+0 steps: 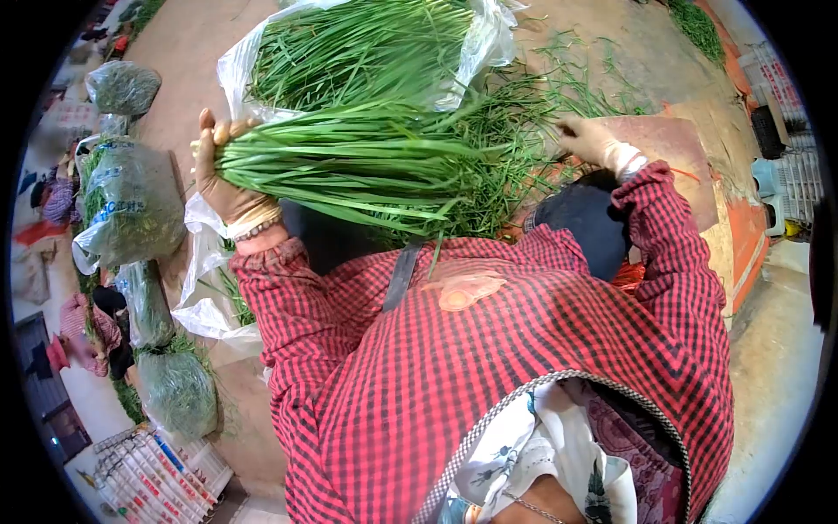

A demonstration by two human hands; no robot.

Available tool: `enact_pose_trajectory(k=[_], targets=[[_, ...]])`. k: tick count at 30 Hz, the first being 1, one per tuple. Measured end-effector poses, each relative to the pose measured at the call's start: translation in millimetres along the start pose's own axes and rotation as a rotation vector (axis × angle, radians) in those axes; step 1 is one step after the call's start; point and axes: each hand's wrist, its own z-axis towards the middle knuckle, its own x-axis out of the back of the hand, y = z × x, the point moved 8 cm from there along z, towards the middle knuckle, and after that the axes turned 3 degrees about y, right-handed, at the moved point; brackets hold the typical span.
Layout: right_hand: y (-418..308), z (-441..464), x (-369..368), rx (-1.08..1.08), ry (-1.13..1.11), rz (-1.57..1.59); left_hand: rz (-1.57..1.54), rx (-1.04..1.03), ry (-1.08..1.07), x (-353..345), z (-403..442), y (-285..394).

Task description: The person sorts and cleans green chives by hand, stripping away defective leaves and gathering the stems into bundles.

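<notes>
My left hand [225, 166] is closed round the pale stem ends of a thick bunch of garlic chives [349, 162]. The long green leaves point to the right, above my lap. On the right, my right hand [592, 141] is apart from the bunch, with fingers bent together beside the loose chive leaves [506, 144]. Whether a few leaves are between those fingertips is too small to make out. Just beyond the bunch, more garlic chives [358, 52] lie in an opened clear plastic bag [237, 74].
Several filled plastic bags [135, 210] stand along the left. A flat brown board [672, 153] lies by my right arm. White crates [157, 480] are at the lower left, and a black basket [770, 131] at the far right. Another person [87, 327] sits at the left.
</notes>
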Motion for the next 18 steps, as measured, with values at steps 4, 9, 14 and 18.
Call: enact_pose_trajectory(k=[4, 9, 14, 18], targets=[[-53, -14, 44, 0.254, 0.306, 0.452, -0.028, -0.054, 0.151, 27, -7, 13], [-153, -57, 18, 0.254, -0.243, 0.865, -0.109, 0.018, 0.227, 51, -12, -2], [-221, -68, -59, 0.205, -0.618, 0.749, -0.025, -0.028, 0.215, 38, -16, -22], [-264, -84, -70, 0.661, -0.371, 0.819, 0.074, -0.102, 0.316, 43, -19, -26]])
